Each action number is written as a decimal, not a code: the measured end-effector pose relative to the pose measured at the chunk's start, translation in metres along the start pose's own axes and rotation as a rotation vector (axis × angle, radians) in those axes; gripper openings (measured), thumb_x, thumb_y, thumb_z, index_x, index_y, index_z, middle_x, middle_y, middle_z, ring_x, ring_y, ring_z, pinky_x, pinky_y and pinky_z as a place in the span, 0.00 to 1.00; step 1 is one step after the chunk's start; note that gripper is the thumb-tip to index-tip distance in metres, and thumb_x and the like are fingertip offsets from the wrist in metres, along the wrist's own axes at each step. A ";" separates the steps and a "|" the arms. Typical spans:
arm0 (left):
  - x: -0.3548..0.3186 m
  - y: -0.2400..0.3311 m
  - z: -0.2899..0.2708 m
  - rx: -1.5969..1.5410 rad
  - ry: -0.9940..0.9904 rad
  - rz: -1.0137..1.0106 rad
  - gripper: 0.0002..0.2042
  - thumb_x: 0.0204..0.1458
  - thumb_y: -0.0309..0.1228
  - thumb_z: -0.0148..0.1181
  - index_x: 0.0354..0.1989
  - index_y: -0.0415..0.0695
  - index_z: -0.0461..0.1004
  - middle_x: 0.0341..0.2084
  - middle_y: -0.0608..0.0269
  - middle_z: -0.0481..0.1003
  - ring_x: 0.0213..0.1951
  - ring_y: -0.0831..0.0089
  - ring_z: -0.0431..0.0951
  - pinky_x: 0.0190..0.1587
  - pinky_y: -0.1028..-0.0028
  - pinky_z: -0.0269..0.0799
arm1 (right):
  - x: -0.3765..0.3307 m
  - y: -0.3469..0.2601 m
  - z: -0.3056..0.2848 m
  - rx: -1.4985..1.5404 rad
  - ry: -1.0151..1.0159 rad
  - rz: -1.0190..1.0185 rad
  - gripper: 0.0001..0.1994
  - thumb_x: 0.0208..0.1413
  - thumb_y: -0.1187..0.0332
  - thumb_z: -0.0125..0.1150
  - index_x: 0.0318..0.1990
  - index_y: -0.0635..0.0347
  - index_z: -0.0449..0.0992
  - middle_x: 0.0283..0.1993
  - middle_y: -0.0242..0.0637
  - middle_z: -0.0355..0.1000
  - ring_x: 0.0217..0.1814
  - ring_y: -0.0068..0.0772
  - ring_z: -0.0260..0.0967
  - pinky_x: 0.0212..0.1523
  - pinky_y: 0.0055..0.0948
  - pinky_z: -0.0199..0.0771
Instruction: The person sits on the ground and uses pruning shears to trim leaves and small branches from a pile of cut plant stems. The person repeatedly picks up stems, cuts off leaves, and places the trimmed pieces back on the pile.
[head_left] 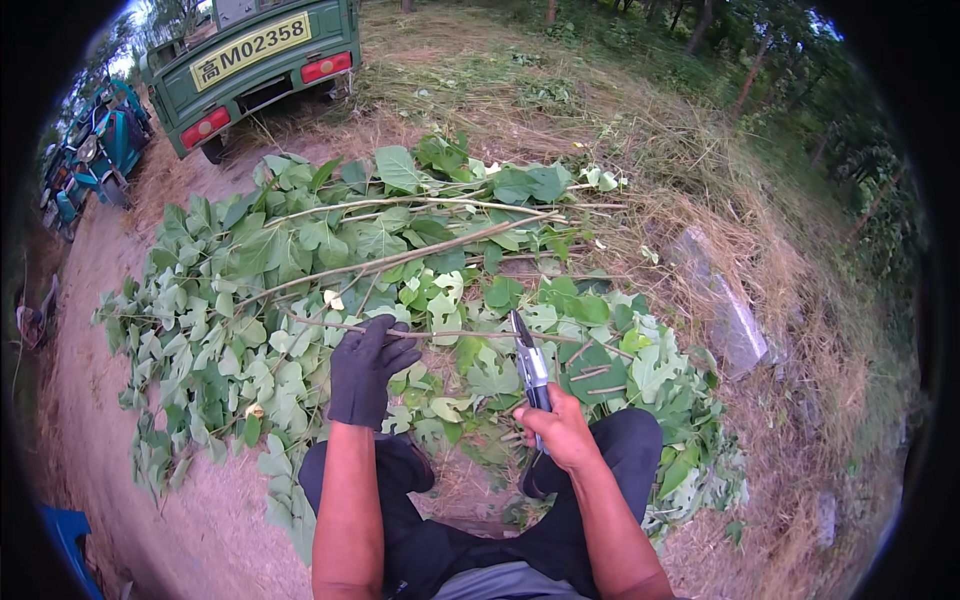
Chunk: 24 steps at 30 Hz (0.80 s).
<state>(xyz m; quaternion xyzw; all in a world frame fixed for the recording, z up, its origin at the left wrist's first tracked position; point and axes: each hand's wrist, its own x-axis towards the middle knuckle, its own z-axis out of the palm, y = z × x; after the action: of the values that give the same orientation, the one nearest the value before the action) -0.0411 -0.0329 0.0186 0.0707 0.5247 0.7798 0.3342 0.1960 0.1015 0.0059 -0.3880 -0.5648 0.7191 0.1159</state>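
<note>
My left hand (362, 372), in a dark glove, has its fingers closed on a thin branch (455, 334) that runs across in front of me. In my bare right hand (562, 430) is a pair of pruning shears (531, 365), fingers wrapped round its handles and the blades pointing away from me. The branch passes at the blades; whether it lies between them I cannot tell. Short cut stick pieces (592, 374) rest on leaves to the right of the shears. Beyond my hands, longer branches (400, 258) lie on a broad heap of green leaves (235, 350).
A green cargo vehicle (255, 70) stands at the far left, with a teal vehicle (115, 140) beside it. To the right, a pale stone block (735, 325) lies in dry grass. Part of a blue object (68, 540) shows at lower left. Trees line the far right.
</note>
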 end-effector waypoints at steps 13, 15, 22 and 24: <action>0.002 0.000 -0.003 -0.099 0.105 0.057 0.16 0.58 0.35 0.58 0.46 0.35 0.71 0.39 0.51 0.75 0.40 0.61 0.80 0.42 0.64 0.81 | -0.014 0.005 0.007 -0.008 -0.248 0.019 0.18 0.47 0.64 0.64 0.42 0.67 0.71 0.33 0.35 0.73 0.34 0.24 0.69 0.37 0.26 0.68; 0.000 0.000 0.000 -0.101 0.088 0.037 0.15 0.58 0.35 0.59 0.46 0.35 0.71 0.39 0.51 0.75 0.40 0.61 0.80 0.43 0.65 0.81 | -0.012 0.006 0.013 -0.068 -0.303 0.045 0.22 0.48 0.64 0.64 0.48 0.69 0.70 0.39 0.37 0.74 0.39 0.27 0.71 0.42 0.28 0.69; -0.003 0.001 0.003 -0.151 0.031 0.002 0.15 0.58 0.31 0.59 0.48 0.32 0.70 0.38 0.50 0.75 0.37 0.62 0.81 0.41 0.63 0.83 | -0.005 0.006 0.035 -0.159 -0.357 0.030 0.27 0.47 0.62 0.66 0.53 0.70 0.70 0.44 0.39 0.74 0.44 0.28 0.70 0.46 0.29 0.69; -0.004 0.001 0.004 -0.142 0.017 0.011 0.15 0.58 0.31 0.58 0.48 0.32 0.70 0.38 0.50 0.75 0.38 0.62 0.81 0.41 0.63 0.83 | -0.004 0.005 0.039 -0.170 -0.371 0.041 0.28 0.47 0.62 0.66 0.54 0.70 0.70 0.45 0.39 0.74 0.45 0.28 0.70 0.47 0.29 0.68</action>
<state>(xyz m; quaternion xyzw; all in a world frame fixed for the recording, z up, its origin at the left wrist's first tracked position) -0.0372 -0.0324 0.0224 0.0431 0.4704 0.8174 0.3297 0.1728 0.0691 0.0050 -0.2685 -0.6271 0.7302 -0.0380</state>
